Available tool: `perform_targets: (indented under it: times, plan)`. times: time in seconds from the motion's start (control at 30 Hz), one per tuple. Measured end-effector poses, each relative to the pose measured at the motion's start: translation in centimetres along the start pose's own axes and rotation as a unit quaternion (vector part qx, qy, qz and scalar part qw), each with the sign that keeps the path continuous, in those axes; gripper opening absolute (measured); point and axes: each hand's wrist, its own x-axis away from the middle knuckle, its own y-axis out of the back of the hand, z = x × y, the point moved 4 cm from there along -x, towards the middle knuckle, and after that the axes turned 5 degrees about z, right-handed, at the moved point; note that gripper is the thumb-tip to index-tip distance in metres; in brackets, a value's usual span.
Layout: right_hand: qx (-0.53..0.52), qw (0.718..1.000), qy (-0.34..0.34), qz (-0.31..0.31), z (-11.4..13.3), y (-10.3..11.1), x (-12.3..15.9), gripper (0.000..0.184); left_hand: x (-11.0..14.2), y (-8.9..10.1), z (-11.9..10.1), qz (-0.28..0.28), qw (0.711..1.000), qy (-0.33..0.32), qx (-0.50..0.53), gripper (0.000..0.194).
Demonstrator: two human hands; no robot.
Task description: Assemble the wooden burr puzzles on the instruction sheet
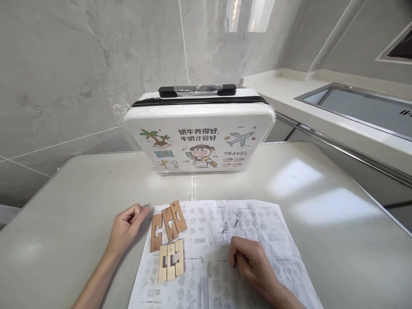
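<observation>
My left hand (128, 225) is curled into a loose fist on the table, just left of the paper sheet, with nothing visible in it. My right hand (249, 259) rests on the printed paper sheet (257, 229) with its fingers folded under, and no object shows in it. Closest to my left hand lies a darker notched wooden piece (154, 238) marked 1. Beside it two more dark wooden pieces (166, 216) lie slanted, touching each other; one is marked 2. Below them, several pale wooden puzzle pieces (163, 274) lie side by side with square gaps between them.
A white printed suitcase (206, 124) in clear plastic wrap stands at the back of the pale table (80, 193), against a grey tiled wall (96, 64). At right is a white counter (273, 86) with a dark glass panel (360, 107).
</observation>
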Motion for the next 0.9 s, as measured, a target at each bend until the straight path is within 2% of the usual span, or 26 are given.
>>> perform_targets:
  times: [0.43,0.63,0.77,0.9]
  plan:
    - [0.048,0.998,0.030,0.034,0.4,-0.4,0.1,0.029,0.2,-0.8,-0.3,0.030,0.998,-0.026,-0.038,0.051]
    - [0.074,0.994,0.047,0.070,0.5,-0.7,0.5,0.029,0.3,-1.2,-0.7,0.052,0.997,-0.025,-0.054,0.051]
    - [0.122,0.983,0.092,0.101,1.2,-1.2,0.7,0.030,0.4,-1.6,-1.1,0.068,0.996,-0.029,-0.056,0.050]
    - [0.217,0.954,0.157,0.134,2.6,-1.8,1.0,0.031,0.6,-1.7,-1.2,0.070,0.996,-0.030,-0.057,0.049]
